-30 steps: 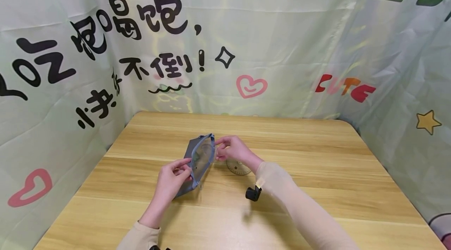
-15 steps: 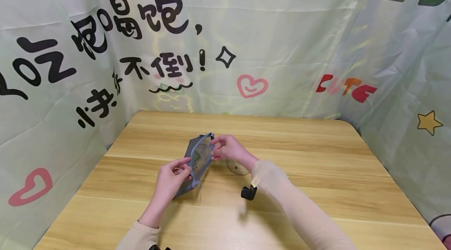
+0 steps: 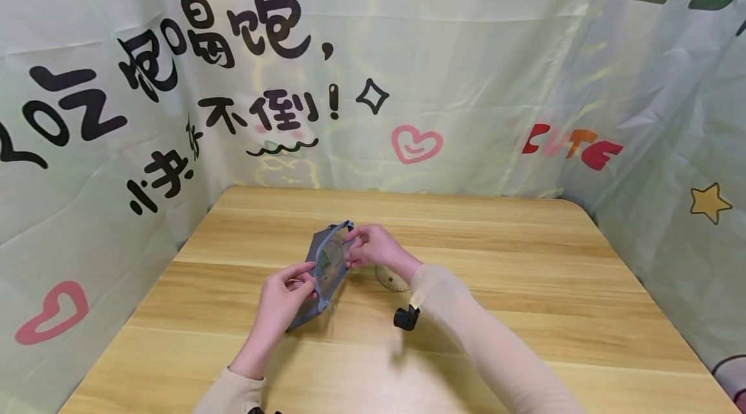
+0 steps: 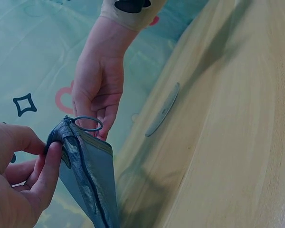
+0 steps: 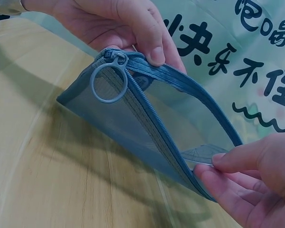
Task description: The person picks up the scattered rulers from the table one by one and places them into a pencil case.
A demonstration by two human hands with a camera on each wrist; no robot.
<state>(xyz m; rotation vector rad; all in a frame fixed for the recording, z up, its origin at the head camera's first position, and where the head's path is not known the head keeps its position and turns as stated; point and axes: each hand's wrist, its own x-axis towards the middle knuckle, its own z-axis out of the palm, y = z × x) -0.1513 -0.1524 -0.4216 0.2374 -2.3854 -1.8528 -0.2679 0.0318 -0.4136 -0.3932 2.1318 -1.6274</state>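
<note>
My left hand [image 3: 282,300] pinches the zip end of a blue-grey mesh zip pouch [image 3: 307,310], beside the ring pull [image 5: 109,83]. The pouch stands tilted with its zipped mouth spread wide. At the far end of that mouth is my right hand [image 3: 373,247]. Its thumb and fingers pinch a clear plastic ruler piece with fine lines [image 5: 199,154], which reaches into the mouth; its full outline is hidden. Just right of the pouch, a clear protractor [image 3: 392,278] lies on the table, partly covered by the right wrist in the head view.
The wooden table [image 3: 524,310] has printed cloth [image 3: 478,77] hanging around its back and sides. A small black camera [image 3: 406,318] hangs from the right sleeve, over the table.
The right hand has moved left, up to and slightly into the pouch's mouth, bringing the clear piece with it. The left hand and pouch have stayed almost still.
</note>
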